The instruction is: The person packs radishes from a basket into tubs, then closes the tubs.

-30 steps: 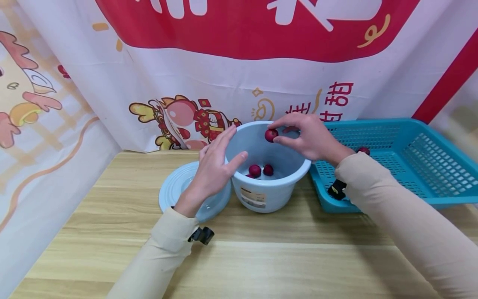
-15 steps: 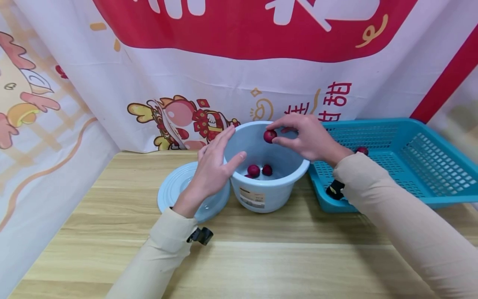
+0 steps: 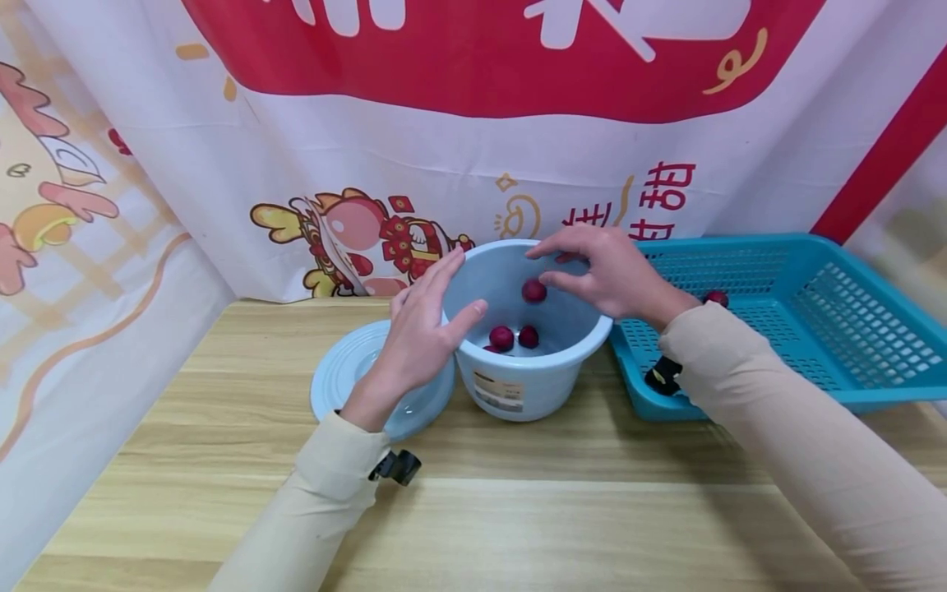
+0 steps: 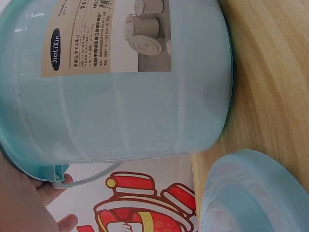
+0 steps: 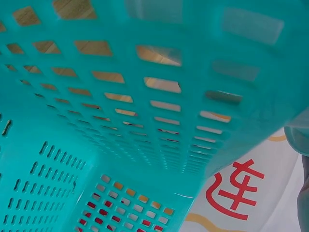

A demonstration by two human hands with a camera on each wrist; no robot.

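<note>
Crossing basket (image 3: 821, 329): right sleeve (image 3: 784, 411). Left grip (image 3: 425, 337) extended against bucket (image 3: 540, 388), overlapping lid (image 3: 336, 370); right grip (image 3: 612, 273) parted, empty, above fruit (image 3: 533, 290).

Five dark red balls (image 3: 501, 338) show: four inside the one light blue bucket (image 3: 551, 386), one of those mostly hidden by its rim, and a fifth in the one teal basket (image 3: 802, 329). Besides these there is one lid (image 3: 344, 372), one worktop (image 3: 518, 526), one printed label (image 3: 499, 390), one bucket handle (image 4: 89, 180), one left grip (image 3: 423, 335), one right grip (image 3: 612, 267), two beige sleeves (image 3: 799, 427) and two black wrist devices (image 3: 399, 467)
</note>
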